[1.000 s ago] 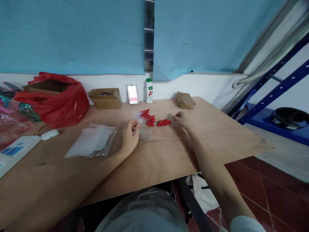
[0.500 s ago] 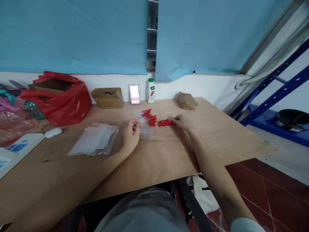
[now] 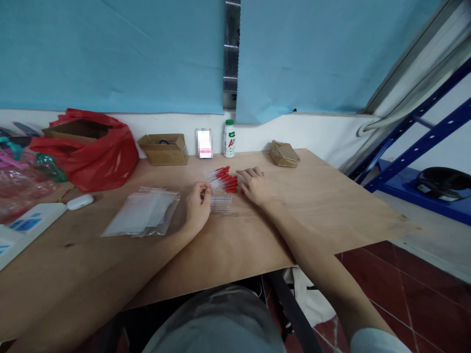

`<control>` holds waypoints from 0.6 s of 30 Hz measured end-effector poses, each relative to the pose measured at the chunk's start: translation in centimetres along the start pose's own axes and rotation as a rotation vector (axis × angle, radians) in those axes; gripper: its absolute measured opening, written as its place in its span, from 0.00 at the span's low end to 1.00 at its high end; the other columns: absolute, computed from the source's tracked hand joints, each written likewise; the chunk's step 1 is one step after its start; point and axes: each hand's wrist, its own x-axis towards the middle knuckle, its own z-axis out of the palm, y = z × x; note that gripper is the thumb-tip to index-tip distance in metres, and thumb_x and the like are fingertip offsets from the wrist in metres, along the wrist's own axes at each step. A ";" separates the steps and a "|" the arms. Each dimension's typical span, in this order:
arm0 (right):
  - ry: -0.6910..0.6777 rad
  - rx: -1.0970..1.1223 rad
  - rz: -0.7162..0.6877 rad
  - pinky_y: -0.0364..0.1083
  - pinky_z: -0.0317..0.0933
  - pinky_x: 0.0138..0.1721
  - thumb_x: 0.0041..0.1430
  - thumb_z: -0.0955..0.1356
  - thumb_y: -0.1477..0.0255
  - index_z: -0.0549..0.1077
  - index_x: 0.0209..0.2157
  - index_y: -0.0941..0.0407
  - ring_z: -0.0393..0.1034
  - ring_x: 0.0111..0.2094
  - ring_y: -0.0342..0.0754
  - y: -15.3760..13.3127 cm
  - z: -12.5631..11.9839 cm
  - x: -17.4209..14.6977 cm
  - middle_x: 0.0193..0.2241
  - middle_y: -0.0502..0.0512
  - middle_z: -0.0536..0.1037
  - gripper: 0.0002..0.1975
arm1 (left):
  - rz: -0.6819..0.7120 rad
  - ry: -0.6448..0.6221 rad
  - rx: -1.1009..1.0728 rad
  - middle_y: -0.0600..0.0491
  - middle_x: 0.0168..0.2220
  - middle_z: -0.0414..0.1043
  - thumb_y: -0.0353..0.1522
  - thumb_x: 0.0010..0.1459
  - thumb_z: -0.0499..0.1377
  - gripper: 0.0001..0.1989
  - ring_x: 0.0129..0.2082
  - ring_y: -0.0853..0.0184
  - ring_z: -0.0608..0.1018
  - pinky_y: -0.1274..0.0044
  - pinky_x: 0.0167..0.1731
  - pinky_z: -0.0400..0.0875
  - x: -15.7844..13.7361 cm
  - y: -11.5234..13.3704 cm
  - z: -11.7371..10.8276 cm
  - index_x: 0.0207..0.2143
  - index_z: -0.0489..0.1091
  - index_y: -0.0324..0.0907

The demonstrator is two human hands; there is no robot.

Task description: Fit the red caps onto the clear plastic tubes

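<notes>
My left hand (image 3: 197,206) rests on the table with its thumb and fingers curled into a pinch at the left ends of the clear thin tubes (image 3: 221,204). What is between those fingertips, if anything, is too small to make out. Just beyond lies a fanned bunch of clear tubes with red ends (image 3: 231,182), pointing right. My right hand (image 3: 256,186) lies palm down to the right of the bunch, its fingers stretched out and apart. It covers most of the small red pieces; only a bit of red shows by the fingers.
Clear zip bags (image 3: 142,211) lie stacked left of my left hand. Along the wall stand a red plastic bag (image 3: 106,162), an open cardboard box (image 3: 167,151), a phone (image 3: 204,147), a white bottle (image 3: 229,142) and a brown package (image 3: 285,154). A white power strip (image 3: 33,230) is at far left.
My right hand has moved left from the right end of the red row and now covers the row, its fingers opened from a pinch. My left hand has stayed in place.
</notes>
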 end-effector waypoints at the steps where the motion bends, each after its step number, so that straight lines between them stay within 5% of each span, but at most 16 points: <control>1: -0.012 -0.044 -0.013 0.57 0.58 0.53 0.73 0.64 0.66 0.72 0.63 0.52 0.63 0.56 0.62 -0.8 0.2 0.1 0.56 0.63 0.77 0.20 | 0.001 0.000 -0.002 0.54 0.35 0.78 0.33 0.69 0.54 0.06 0.35 0.66 0.80 0.74 0.40 0.72 0.0 0.0 0.0 0.44 0.70 0.45; 9: -0.063 -0.159 -0.036 0.56 0.55 0.50 0.72 0.65 0.69 0.75 0.52 0.54 0.64 0.54 0.61 -2.3 0.7 1.0 0.52 0.64 0.78 0.11 | -0.009 0.002 -0.003 0.53 0.35 0.78 0.33 0.69 0.54 0.06 0.35 0.65 0.80 0.73 0.40 0.73 0.1 0.3 0.1 0.43 0.70 0.45; 18: 0.090 0.131 0.004 0.56 0.56 0.52 0.73 0.65 0.67 0.76 0.47 0.53 0.67 0.51 0.59 -2.0 -0.2 0.8 0.45 0.60 0.82 0.08 | 0.000 -0.062 0.006 0.54 0.34 0.79 0.35 0.70 0.54 0.10 0.34 0.65 0.80 0.74 0.39 0.73 -0.1 0.6 -0.3 0.42 0.75 0.45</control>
